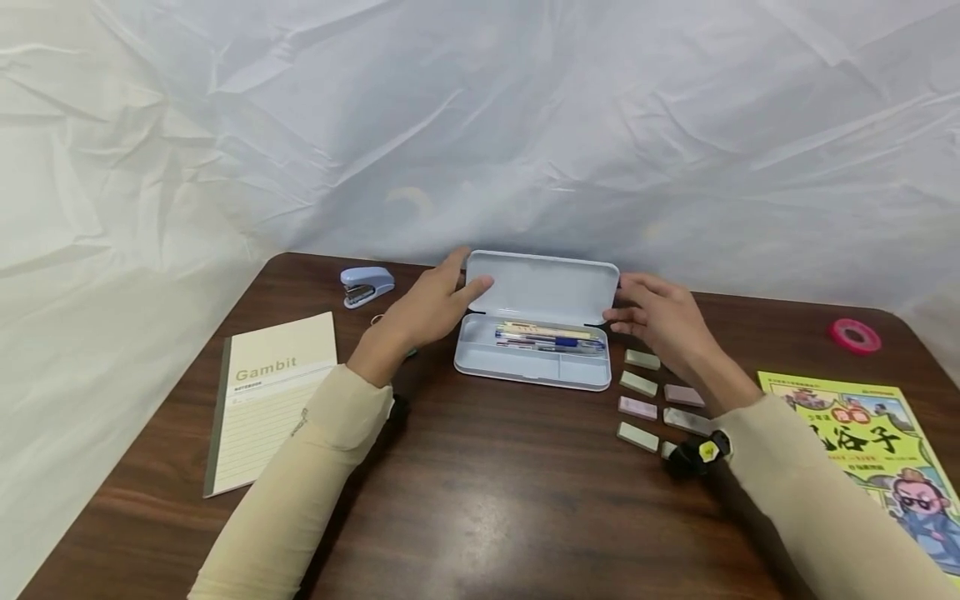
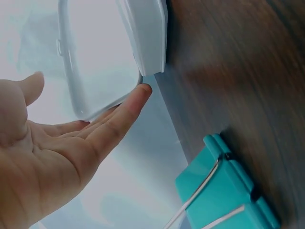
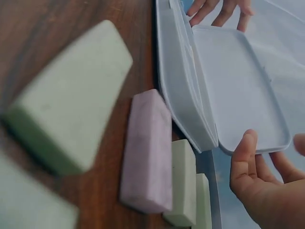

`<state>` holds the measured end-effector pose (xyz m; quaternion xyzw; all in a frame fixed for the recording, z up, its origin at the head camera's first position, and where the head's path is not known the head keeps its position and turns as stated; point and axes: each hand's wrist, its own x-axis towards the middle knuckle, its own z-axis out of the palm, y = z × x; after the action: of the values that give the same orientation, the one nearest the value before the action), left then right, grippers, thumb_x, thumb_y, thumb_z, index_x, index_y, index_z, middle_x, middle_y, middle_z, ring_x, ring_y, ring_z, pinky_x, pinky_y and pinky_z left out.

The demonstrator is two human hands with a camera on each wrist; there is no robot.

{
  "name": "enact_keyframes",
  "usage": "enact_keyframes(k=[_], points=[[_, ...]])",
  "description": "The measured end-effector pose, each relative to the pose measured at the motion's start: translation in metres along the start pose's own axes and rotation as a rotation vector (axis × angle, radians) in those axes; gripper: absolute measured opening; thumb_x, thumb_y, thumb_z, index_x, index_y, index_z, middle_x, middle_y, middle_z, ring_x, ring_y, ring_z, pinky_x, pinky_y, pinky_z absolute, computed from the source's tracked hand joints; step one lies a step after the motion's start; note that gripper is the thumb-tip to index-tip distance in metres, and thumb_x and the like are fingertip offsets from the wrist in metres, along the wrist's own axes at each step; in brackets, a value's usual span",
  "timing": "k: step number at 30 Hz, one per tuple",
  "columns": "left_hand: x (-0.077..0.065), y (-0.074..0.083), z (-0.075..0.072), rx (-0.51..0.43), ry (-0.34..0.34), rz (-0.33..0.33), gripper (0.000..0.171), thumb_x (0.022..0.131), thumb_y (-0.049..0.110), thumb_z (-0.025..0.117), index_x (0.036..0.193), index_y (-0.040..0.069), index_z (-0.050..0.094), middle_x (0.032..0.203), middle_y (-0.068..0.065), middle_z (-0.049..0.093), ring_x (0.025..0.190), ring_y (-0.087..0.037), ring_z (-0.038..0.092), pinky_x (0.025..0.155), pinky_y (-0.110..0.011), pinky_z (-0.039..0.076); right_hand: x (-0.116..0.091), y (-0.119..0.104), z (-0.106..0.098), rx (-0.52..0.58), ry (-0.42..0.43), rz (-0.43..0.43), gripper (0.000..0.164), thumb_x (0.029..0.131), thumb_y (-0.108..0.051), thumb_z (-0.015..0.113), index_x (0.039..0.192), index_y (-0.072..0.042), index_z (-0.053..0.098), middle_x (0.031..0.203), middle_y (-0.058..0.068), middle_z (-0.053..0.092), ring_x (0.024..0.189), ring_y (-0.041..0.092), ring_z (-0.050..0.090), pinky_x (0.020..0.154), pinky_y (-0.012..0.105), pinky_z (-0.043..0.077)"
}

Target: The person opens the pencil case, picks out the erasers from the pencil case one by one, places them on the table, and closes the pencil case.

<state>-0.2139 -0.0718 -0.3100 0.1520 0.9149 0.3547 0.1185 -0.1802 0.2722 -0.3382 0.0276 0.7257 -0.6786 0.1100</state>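
A pale blue pencil case (image 1: 506, 360) lies with its lid (image 1: 543, 287) raised. Several pens (image 1: 551, 340) are in its rear compartment. My left hand (image 1: 420, 310) is at the lid's left end, its fingers stretched along the outer edge and the thumb apart in the left wrist view. At the opposite end, my right hand (image 1: 667, 323) has its fingertips at the lid's edge, with the fingers loosely bent. A teal binder clip (image 2: 224, 186) sits on the table below the left hand. Near the right hand lie several erasers, among them a pink one (image 3: 147, 152) and a green one (image 3: 81, 95).
On the left are a notebook (image 1: 281, 375) and a light blue stapler (image 1: 367, 285). To the right lie a yellow-green comic book (image 1: 862, 450) and a roll of pink tape (image 1: 855, 335). White sheeting (image 1: 525, 125) hangs behind the brown table (image 1: 480, 500).
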Motion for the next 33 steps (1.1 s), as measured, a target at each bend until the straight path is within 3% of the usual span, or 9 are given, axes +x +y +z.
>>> enact_keyframes(k=[5,8,11,13,16,18,21,26,33], points=[[-0.008,0.001,0.0,0.0,0.018,0.037,0.071,0.124,0.052,0.044,0.178,0.008,0.032,0.161,-0.02,0.064,0.154,-0.035,0.061,0.13,-0.059,0.048,-0.012,0.004,-0.004,0.06,-0.033,-0.069,0.033,0.121,-0.04,0.058,0.138,-0.012,0.062,0.127,-0.001,0.059,0.106,0.01,0.08,0.092,0.025,0.067],[-0.013,-0.001,0.002,0.028,0.014,0.078,0.064,0.124,0.051,0.043,0.171,0.009,0.047,0.161,-0.016,0.065,0.154,-0.034,0.061,0.129,-0.059,0.049,-0.022,0.005,-0.004,-0.105,-0.037,-0.119,0.034,0.121,-0.042,0.059,0.131,-0.01,0.065,0.143,0.004,0.06,0.111,0.008,0.078,0.093,0.025,0.066],[-0.018,-0.002,0.006,0.066,-0.016,0.119,0.059,0.124,0.048,0.045,0.167,0.008,0.057,0.165,-0.012,0.065,0.159,-0.033,0.059,0.133,-0.057,0.047,-0.032,0.007,-0.002,-0.398,-0.028,-0.168,0.038,0.121,-0.042,0.058,0.137,-0.009,0.067,0.159,0.012,0.058,0.112,0.009,0.073,0.091,0.027,0.063],[-0.021,-0.003,0.009,0.108,-0.049,0.149,0.059,0.124,0.046,0.046,0.166,0.006,0.059,0.168,-0.013,0.064,0.162,-0.033,0.056,0.136,-0.056,0.044,-0.037,0.008,-0.001,-0.56,-0.029,-0.188,0.04,0.12,-0.044,0.06,0.144,-0.013,0.068,0.161,0.014,0.06,0.103,0.015,0.069,0.087,0.033,0.059],[-0.025,-0.003,0.015,0.175,-0.109,0.17,0.062,0.123,0.045,0.052,0.17,0.004,0.054,0.175,-0.016,0.056,0.169,-0.035,0.047,0.14,-0.056,0.038,-0.042,0.011,0.003,-0.699,-0.06,-0.208,0.047,0.117,-0.045,0.067,0.155,-0.017,0.066,0.166,0.017,0.06,0.122,0.031,0.067,0.095,0.05,0.056],[-0.028,-0.003,0.019,0.222,-0.142,0.167,0.064,0.122,0.044,0.055,0.172,0.005,0.05,0.181,-0.018,0.048,0.173,-0.037,0.041,0.142,-0.056,0.035,-0.042,0.012,0.007,-0.744,-0.091,-0.216,0.055,0.115,-0.044,0.071,0.162,-0.017,0.062,0.173,0.018,0.054,0.133,0.042,0.068,0.1,0.061,0.059],[-0.031,-0.003,0.025,0.277,-0.17,0.146,0.07,0.12,0.044,0.059,0.177,0.006,0.043,0.187,-0.02,0.035,0.176,-0.04,0.034,0.143,-0.057,0.033,-0.042,0.014,0.011,-0.832,-0.126,-0.243,0.066,0.113,-0.042,0.075,0.169,-0.013,0.056,0.181,0.02,0.045,0.159,0.05,0.054,0.114,0.072,0.056],[-0.031,-0.003,0.031,0.332,-0.183,0.123,0.078,0.119,0.043,0.063,0.18,0.004,0.034,0.191,-0.021,0.024,0.177,-0.04,0.031,0.142,-0.057,0.034,-0.04,0.014,0.017,-0.907,-0.138,-0.262,0.074,0.109,-0.04,0.08,0.171,-0.007,0.053,0.182,0.022,0.042,0.165,0.054,0.044,0.121,0.077,0.048],[-0.028,-0.006,0.034,0.374,-0.182,0.121,0.079,0.118,0.044,0.065,0.179,0.004,0.035,0.19,-0.02,0.027,0.174,-0.04,0.037,0.139,-0.056,0.04,-0.039,0.013,0.021,-0.936,-0.118,-0.272,0.075,0.106,-0.037,0.085,0.167,-0.003,0.057,0.179,0.023,0.047,0.161,0.053,0.05,0.12,0.074,0.05]])
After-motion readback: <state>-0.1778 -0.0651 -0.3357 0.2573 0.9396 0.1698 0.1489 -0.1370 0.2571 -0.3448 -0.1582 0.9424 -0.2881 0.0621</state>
